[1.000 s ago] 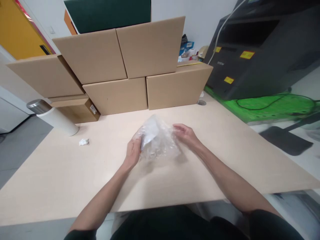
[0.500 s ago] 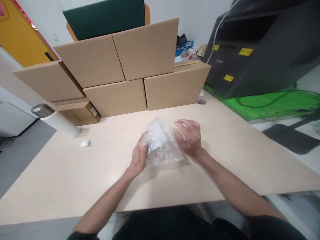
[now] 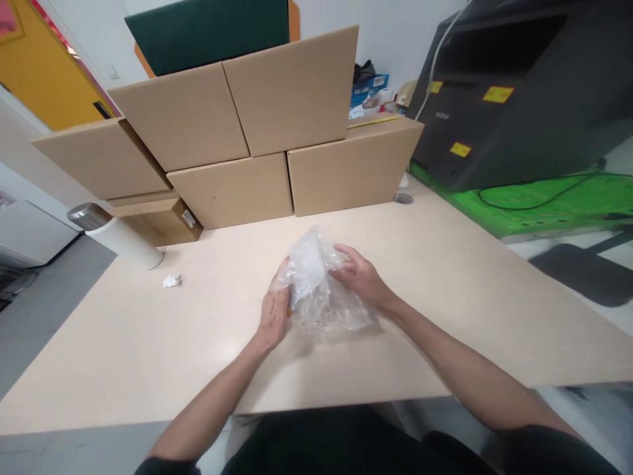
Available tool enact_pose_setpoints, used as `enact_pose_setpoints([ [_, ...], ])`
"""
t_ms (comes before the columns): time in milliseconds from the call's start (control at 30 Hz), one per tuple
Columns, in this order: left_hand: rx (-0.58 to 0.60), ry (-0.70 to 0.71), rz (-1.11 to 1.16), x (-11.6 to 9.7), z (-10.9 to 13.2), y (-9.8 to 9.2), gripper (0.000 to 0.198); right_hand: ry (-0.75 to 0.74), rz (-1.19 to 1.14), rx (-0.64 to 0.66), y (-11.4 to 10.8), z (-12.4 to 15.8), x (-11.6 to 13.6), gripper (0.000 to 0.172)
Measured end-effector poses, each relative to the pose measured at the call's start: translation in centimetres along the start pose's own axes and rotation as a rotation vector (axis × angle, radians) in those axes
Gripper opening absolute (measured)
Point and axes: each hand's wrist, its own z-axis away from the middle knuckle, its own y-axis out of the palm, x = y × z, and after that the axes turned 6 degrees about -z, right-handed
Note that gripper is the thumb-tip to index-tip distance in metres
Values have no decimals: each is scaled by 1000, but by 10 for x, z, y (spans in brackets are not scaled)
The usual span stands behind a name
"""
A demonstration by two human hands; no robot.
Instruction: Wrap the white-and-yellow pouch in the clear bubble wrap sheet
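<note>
A clear sheet of bubble wrap (image 3: 346, 313) lies crumpled around a flat white item (image 3: 307, 264) with some print near its lower edge; what the item is I cannot make out. My left hand (image 3: 275, 307) grips the wrapped item along its left side, thumb on the near face. A small orange-brown spot shows beside that thumb. On the right, my right hand (image 3: 363, 277) has its fingers bent at the wrap's upper right part, thumb and fingertips closed on the plastic, index finger extended a little above. The wrap's loose end spreads toward the lower right, under the right wrist.
Cardboard boxes (image 3: 232, 194) stand stacked along the table's back, a dark green box (image 3: 212, 33) on top. A white bottle (image 3: 126, 244) with a steel cap and a crumpled white scrap (image 3: 172, 281) are at left. A dark printer (image 3: 494, 112) sits right, on a green surface (image 3: 544, 204).
My right hand has moved left from beside the wrap onto it, and its fingers have closed. My left hand keeps its grip. The loose wrap now spreads slightly farther right.
</note>
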Motion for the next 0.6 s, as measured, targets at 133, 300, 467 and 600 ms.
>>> enact_pose_setpoints([
  [133,-187,-105,77,-4,0,-4,64,-121,-51,-72,2,2,6,73],
  [300,-303,-200,130,15,9,-24,79,-155,-65,-99,-4,1,12,66],
  [467,-226,-51,-384,33,27,-48,83,-171,-57,-102,-5,1,12,60],
  [600,-107,101,-636,29,38,-65,30,-175,-29,-134,-11,-1,12,61],
])
